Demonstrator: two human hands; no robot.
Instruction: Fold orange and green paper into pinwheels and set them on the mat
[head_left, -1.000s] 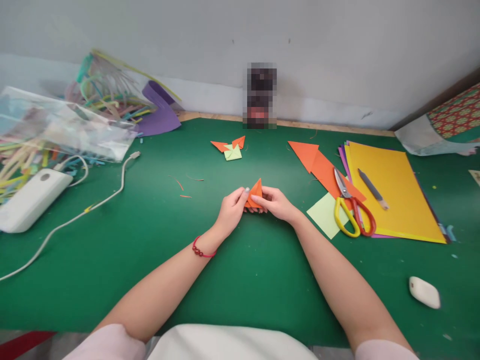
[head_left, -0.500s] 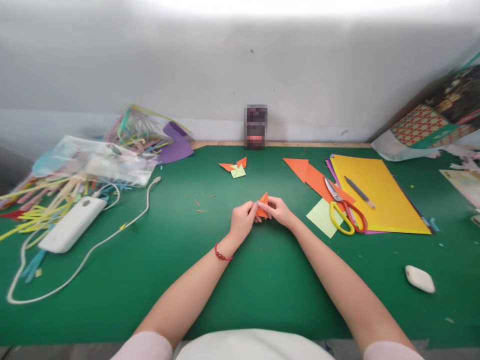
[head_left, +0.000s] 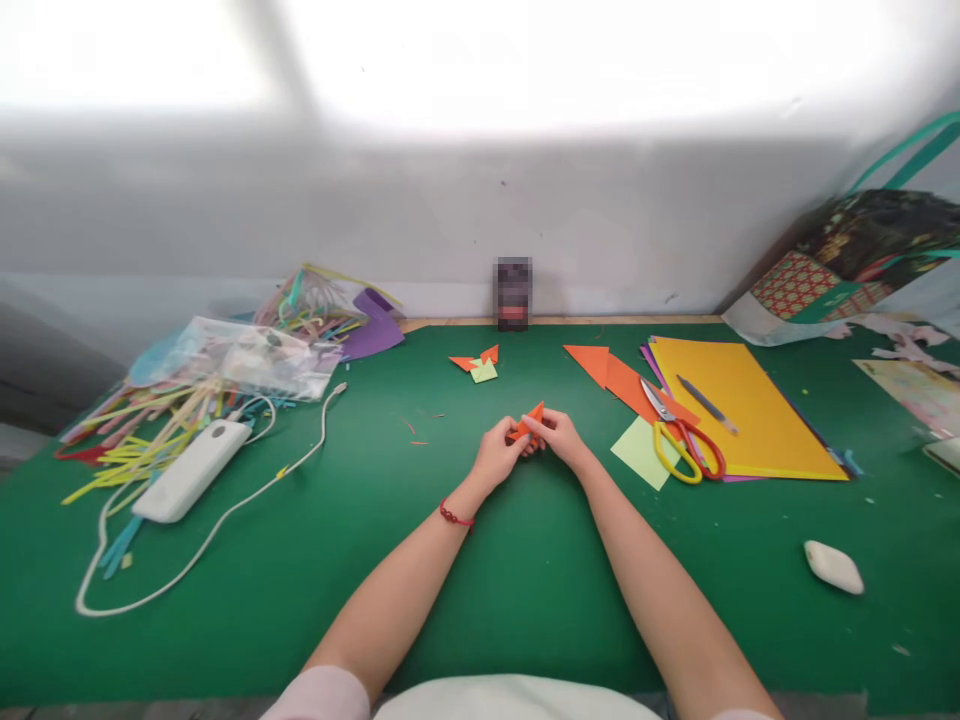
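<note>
Both my hands meet at the middle of a green table (head_left: 480, 600). My left hand (head_left: 498, 458) and my right hand (head_left: 559, 438) pinch a small folded orange paper piece (head_left: 529, 421) between their fingertips, just above the table. A red bracelet (head_left: 455, 516) circles my left wrist. Folded orange and pale green paper bits (head_left: 478, 364) lie further back, apart from my hands.
To the right lie yellow-handled scissors (head_left: 679, 440), a pale green square (head_left: 640, 452), orange sheets (head_left: 609, 372), a yellow paper stack (head_left: 739, 407) with a grey blade tool (head_left: 705, 403), and a white eraser (head_left: 832, 566). A white power bank (head_left: 191, 470) with cable and bagged strips (head_left: 236, 355) sit left.
The view has tilted up and pulled back, showing more wall. My hands stay together on the orange piece, which now looks more folded and tilted flatter.
</note>
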